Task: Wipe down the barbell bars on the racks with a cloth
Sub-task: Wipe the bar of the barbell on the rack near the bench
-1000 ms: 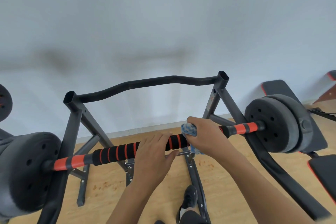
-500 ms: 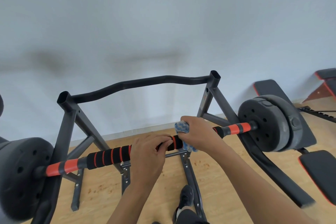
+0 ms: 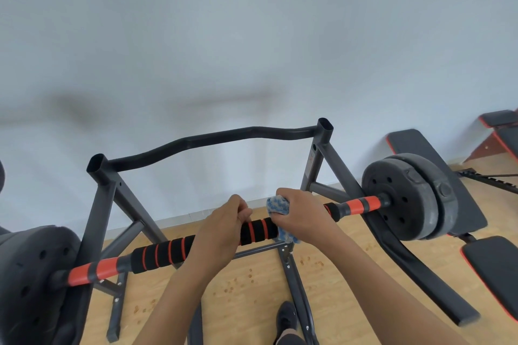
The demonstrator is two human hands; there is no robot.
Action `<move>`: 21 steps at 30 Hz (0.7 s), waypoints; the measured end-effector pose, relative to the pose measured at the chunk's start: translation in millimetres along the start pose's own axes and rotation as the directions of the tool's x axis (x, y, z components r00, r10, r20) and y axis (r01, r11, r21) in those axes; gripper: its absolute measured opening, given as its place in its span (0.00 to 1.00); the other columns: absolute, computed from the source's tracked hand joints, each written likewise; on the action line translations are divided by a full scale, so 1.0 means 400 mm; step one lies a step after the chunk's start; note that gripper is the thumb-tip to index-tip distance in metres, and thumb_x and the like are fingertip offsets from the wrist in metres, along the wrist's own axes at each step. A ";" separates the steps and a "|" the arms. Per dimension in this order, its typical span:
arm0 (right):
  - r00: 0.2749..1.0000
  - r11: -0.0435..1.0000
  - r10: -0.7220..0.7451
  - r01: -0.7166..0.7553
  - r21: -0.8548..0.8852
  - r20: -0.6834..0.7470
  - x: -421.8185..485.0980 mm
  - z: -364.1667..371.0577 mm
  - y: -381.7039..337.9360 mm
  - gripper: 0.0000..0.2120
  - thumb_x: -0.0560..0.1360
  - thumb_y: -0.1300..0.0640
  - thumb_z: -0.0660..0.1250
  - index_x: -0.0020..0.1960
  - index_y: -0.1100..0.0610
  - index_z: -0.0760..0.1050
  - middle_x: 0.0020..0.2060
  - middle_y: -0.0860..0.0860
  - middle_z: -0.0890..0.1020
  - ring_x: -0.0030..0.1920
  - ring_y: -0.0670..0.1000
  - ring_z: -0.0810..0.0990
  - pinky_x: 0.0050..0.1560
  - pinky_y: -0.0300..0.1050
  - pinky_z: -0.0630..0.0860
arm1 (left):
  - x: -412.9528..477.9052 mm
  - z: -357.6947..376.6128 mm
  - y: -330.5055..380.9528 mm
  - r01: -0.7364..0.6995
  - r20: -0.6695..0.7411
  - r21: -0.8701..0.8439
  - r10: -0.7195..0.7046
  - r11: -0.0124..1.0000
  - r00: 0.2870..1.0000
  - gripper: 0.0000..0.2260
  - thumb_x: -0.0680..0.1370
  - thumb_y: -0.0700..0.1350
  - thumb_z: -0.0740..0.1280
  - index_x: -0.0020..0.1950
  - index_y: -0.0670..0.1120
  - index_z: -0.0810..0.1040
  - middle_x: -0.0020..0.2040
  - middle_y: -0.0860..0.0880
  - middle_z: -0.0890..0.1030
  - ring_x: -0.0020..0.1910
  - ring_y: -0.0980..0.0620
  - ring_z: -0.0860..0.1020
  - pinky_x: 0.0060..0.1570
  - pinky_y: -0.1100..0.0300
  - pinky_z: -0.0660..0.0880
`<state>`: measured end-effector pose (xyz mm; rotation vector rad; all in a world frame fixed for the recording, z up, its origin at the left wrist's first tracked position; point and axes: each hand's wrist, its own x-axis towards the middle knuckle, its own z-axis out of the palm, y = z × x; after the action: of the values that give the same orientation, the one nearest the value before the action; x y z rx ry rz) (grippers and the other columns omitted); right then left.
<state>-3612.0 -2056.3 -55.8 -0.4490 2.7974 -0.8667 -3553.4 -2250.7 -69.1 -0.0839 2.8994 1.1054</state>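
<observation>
No writing, number or brand can be read anywhere here. The right post of the rack [image 3: 311, 164] carries a faint reddish mark near its top, too small and blurred to make out. The weight plates [image 3: 407, 200] show raised moulded shapes, none of them legible.

Bright even daylight, soft wall shadows, wide-angle edge bending, slight blur
</observation>
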 end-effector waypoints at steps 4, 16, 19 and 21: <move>1.000 1.000 0.006 -0.006 0.011 0.009 0.004 -0.002 0.001 0.10 0.75 0.44 0.70 0.45 0.46 0.71 0.39 0.44 0.78 0.40 0.43 0.80 0.38 0.35 0.73 | 0.012 -0.017 -0.018 -0.010 -0.042 -0.010 0.009 1.000 0.999 0.10 0.88 0.54 0.54 0.49 0.56 0.70 0.43 0.58 0.82 0.43 0.57 0.80 0.46 0.56 0.79; 0.991 0.998 0.061 -0.058 -0.029 0.118 0.108 -0.032 0.007 0.08 0.76 0.56 0.67 0.39 0.54 0.73 0.34 0.49 0.78 0.35 0.49 0.80 0.33 0.38 0.70 | 0.050 0.005 -0.033 -0.022 0.030 0.461 0.009 0.887 1.000 0.25 0.83 0.69 0.47 0.46 0.55 0.74 0.35 0.57 0.79 0.35 0.58 0.78 0.41 0.57 0.79; 0.996 0.956 -0.027 0.001 -0.293 -0.083 0.143 -0.068 0.018 0.05 0.77 0.57 0.65 0.43 0.53 0.72 0.38 0.47 0.74 0.38 0.50 0.76 0.36 0.43 0.71 | 0.015 0.012 -0.013 -0.046 -0.029 0.672 0.088 0.740 0.996 0.25 0.87 0.59 0.44 0.46 0.49 0.75 0.32 0.53 0.75 0.31 0.53 0.76 0.47 0.55 0.79; 0.975 0.878 -0.170 0.085 -0.471 -0.141 0.147 -0.076 0.020 0.02 0.77 0.57 0.66 0.48 0.53 0.74 0.41 0.47 0.74 0.40 0.50 0.74 0.36 0.45 0.72 | -0.019 0.040 0.024 -0.041 -0.102 0.689 0.153 0.723 0.983 0.16 0.88 0.52 0.51 0.47 0.51 0.74 0.32 0.54 0.72 0.31 0.52 0.72 0.47 0.54 0.72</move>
<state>-3677.0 -2053.8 -40.2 -0.6597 3.1699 -0.2499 -3546.1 -2232.5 -74.2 0.0131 3.2657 -0.0507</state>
